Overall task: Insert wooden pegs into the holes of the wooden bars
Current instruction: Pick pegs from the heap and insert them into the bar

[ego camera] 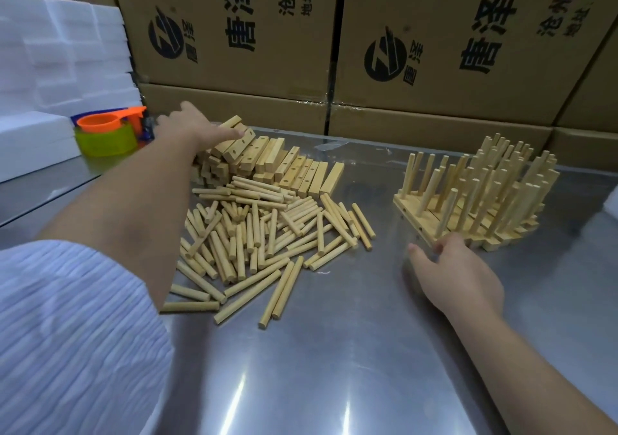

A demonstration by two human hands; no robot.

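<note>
Several loose wooden pegs (pixel 267 234) lie in a heap at the middle of the metal table (pixel 334 351). Behind them sits a pile of wooden bars (pixel 287 167) with drilled holes. My left hand (pixel 190 126) reaches over the top of that pile, its fingers resting on the upper bars; whether it grips one is hidden. On the right stands a cluster of bars with upright pegs (pixel 481 197) in them. My right hand (pixel 458 274) lies flat with relaxed fingers, its fingertips touching the near edge of that cluster.
Printed cardboard boxes (pixel 418 50) form a wall behind the table. White foam blocks (pixel 50 66) are stacked at the far left, with orange and green plastic cups (pixel 107 133) beside them. A white pleated sleeve (pixel 67 334) covers my left upper arm.
</note>
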